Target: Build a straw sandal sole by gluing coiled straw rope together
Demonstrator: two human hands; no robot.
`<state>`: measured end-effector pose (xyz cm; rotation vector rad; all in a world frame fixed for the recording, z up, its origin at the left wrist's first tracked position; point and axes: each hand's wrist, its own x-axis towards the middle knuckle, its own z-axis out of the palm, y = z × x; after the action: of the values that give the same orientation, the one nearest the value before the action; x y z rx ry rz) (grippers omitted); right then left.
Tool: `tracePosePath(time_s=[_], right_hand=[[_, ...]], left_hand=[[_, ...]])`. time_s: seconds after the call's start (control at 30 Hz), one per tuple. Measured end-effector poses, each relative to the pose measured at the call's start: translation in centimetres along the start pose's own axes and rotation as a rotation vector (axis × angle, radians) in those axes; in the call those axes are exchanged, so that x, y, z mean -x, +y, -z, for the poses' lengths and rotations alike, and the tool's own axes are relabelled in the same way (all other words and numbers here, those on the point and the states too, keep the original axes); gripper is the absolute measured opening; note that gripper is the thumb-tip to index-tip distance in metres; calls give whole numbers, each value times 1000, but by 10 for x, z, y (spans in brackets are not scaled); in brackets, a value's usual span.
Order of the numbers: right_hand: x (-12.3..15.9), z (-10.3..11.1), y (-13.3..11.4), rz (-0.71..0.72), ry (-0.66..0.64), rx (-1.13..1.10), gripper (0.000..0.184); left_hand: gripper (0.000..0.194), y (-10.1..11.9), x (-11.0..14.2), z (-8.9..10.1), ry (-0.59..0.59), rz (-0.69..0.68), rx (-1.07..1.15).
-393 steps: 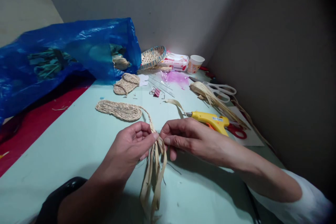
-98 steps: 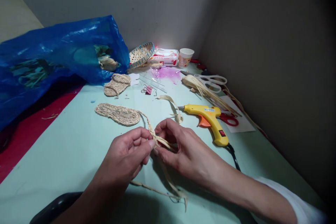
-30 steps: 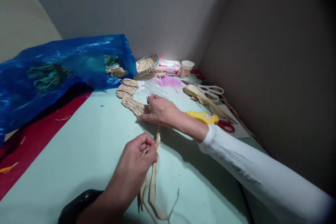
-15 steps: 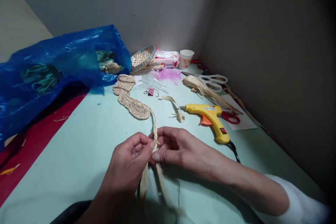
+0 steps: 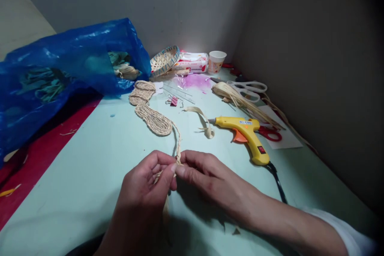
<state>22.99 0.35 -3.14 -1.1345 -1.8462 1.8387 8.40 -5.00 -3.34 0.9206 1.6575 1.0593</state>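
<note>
A braided straw cord [image 5: 179, 144] runs from a flat woven straw sole [image 5: 153, 120] on the pale green table [image 5: 90, 160] down to my two hands. My left hand [image 5: 147, 186] pinches the cord's loose strands between thumb and fingers. My right hand [image 5: 204, 174] meets it fingertip to fingertip and is closed on the same strands. The loose ends below are mostly hidden behind my hands. A second woven straw piece [image 5: 142, 92] lies just beyond the sole.
A yellow glue gun [image 5: 246, 135] lies right of my hands, red scissors [image 5: 270, 133] and white scissors [image 5: 248, 89] beyond it. A straw bundle [image 5: 240, 102], loose straw strip [image 5: 201, 118], binder clip [image 5: 173, 101], small basket [image 5: 163, 61], wipes pack [image 5: 192, 62], cup [image 5: 216, 61] and blue plastic bag [image 5: 60, 72] surround.
A second ago my right hand was stretched out on the woven sole; it has come back to the cord and now pinches the strands beside my left hand.
</note>
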Motion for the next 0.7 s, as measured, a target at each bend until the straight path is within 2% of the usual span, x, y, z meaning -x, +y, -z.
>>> tracePosePath(time_s=[0.3,0.43,0.57,0.7], right_hand=[[-7,-6,20,126,58,-169,36],[-8,-7,16,47,100,-336,24],[-8,-5,9,-21,56,-383,29],[-7,-3,7,-14,47,-427,31]], left_hand=[[17,0,1,1,10,-3,4],[13,-6,-1,0,25,-25,44],[23,-11,-4,0,2,-19,116],[19,-10,-4,2,-39,-26,95]])
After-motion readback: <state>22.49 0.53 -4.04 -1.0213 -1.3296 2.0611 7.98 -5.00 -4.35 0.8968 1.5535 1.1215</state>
